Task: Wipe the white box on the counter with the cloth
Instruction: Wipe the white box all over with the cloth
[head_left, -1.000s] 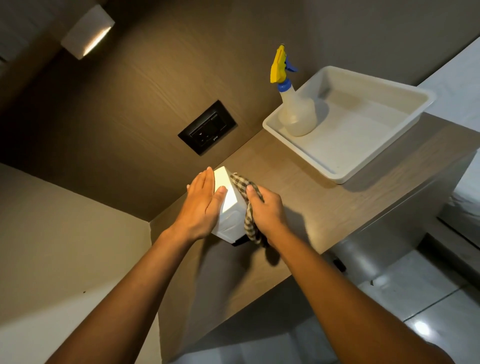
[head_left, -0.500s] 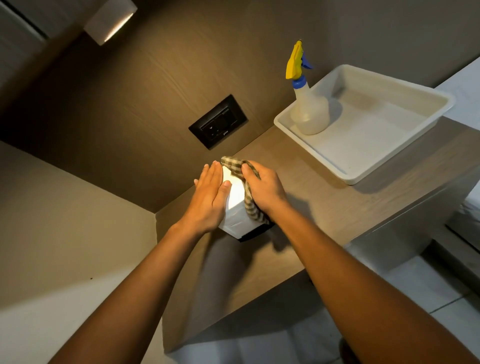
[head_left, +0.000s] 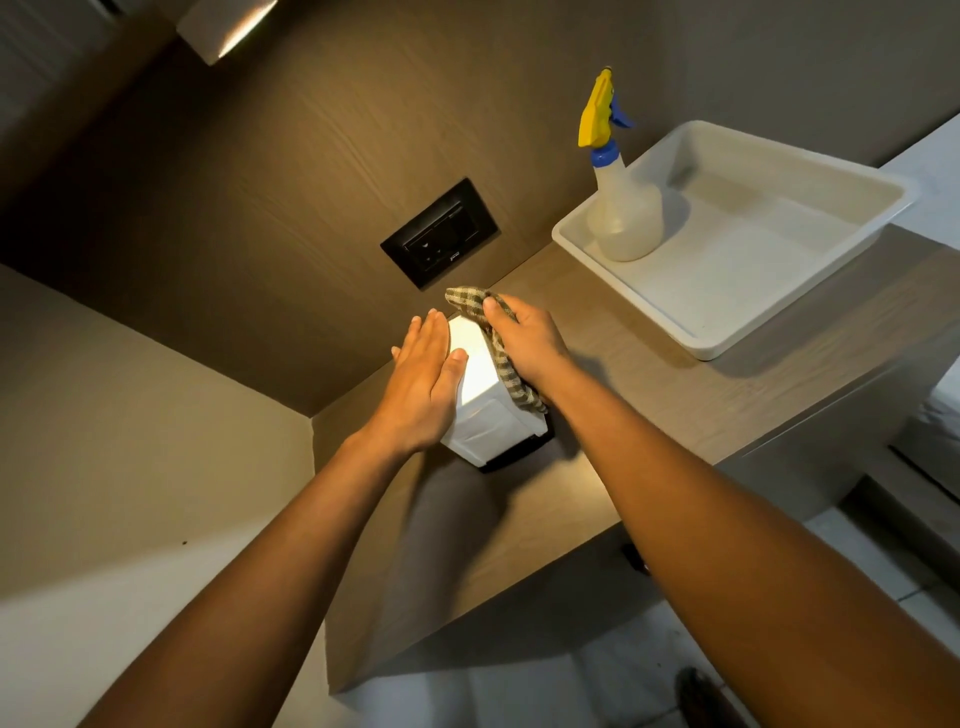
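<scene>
A white box (head_left: 480, 384) stands on the wooden counter (head_left: 597, 395) near the wall corner. My left hand (head_left: 423, 387) lies flat against the box's left side, fingers together, thumb on its top. My right hand (head_left: 530, 343) presses a green checked cloth (head_left: 498, 348) onto the box's right side and far top edge. The cloth drapes down the right face and hides most of it. The box's lit top and near face show between my hands.
A white tray (head_left: 737, 332) sits on the counter at the right, with a spray bottle (head_left: 621, 208) with a yellow trigger standing in its near left corner. A black wall socket (head_left: 441, 234) is behind the box. The counter's front edge drops to a tiled floor.
My right hand with the cloth has slid up and away along the box's right side to its far top edge. My left hand stays against the left side.
</scene>
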